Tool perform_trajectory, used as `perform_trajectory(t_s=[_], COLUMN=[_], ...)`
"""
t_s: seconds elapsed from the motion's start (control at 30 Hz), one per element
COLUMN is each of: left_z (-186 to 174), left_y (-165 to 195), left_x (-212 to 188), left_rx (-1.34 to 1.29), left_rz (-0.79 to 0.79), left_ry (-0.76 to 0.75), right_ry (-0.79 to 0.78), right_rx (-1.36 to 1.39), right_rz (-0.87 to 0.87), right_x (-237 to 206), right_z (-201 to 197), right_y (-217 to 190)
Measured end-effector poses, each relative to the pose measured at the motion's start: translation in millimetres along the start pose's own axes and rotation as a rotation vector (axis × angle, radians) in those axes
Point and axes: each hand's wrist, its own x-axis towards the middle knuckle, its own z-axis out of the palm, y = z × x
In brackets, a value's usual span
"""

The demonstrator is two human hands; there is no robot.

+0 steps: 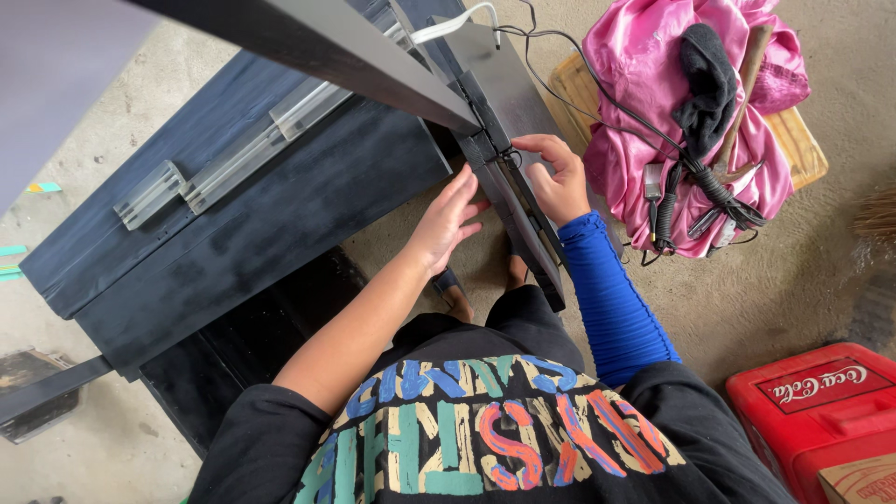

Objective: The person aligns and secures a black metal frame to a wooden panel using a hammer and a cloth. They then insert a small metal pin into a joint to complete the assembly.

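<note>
A person seen from above presses both hands to a narrow dark metal strip (523, 219) that runs down the edge of a black-painted wooden panel (252, 215). The left hand (448, 219) lies flat and open, fingers (464, 187) straight and together, their tips against the panel's edge just left of the strip; it grips nothing. The right hand (557, 179), its arm in a ribbed blue sleeve (611, 299), is curled loosely, fingers (539, 146) bent over the strip's right side with tips resting on the metal; whether they pinch anything small cannot be told. The strip lies between the two sets of fingers, touching both, and slants from above them down toward the person's lap.

Well left of the left fingers, two clear plastic hinge-like blocks (224, 168) sit along a seam in the panel. Above both hands, a dark beam (317, 42) crosses close to the camera. Just right of the right fingers, a heap of pink satin cloth (644, 112) rests on a wooden stool (798, 140), with a black sock-like cloth (709, 79) and a coiled black cable with a plug (667, 201) lying on it. Far below and right of the hands stands a red plastic crate (821, 411), a brown carton corner against it. Bare concrete floor (747, 280) lies beneath.
</note>
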Motion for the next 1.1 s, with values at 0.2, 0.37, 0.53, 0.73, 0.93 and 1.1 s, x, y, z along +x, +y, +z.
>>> perform_trajectory(t_s=[0.2, 0.37, 0.53, 0.73, 0.93, 1.1], left_z=[9.4, 17.6, 17.2, 12.8, 10.3, 7.1], left_y=[5.0, 15.8, 21.8, 26.8, 29.4, 26.1], left_x=[-0.2, -3.2, -3.3, -0.5, -0.5, 0.9], left_rx=[-0.079, -0.044, -0.048, -0.014, 0.0, 0.006], left_rz=[0.034, 0.011, -0.055, -0.067, -0.09, -0.083], left_ry=[0.051, 0.042, 0.063, 0.052, 0.057, 0.058], right_ry=[0.005, -0.048, -0.06, -0.06, -0.072, -0.086], right_rx=[0.188, 0.237, 0.248, 0.12, 0.134, 0.089], right_rz=[0.151, 0.128, 0.074, -0.057, -0.053, -0.008], right_x=[-2.9, -4.1, 3.4, 20.0, 26.8, 30.2], right_z=[-1.9, 2.0, -0.6, -5.2, -1.1, -2.1], right_y=[17.5, 30.7, 32.8, 17.3, 8.0, -0.8])
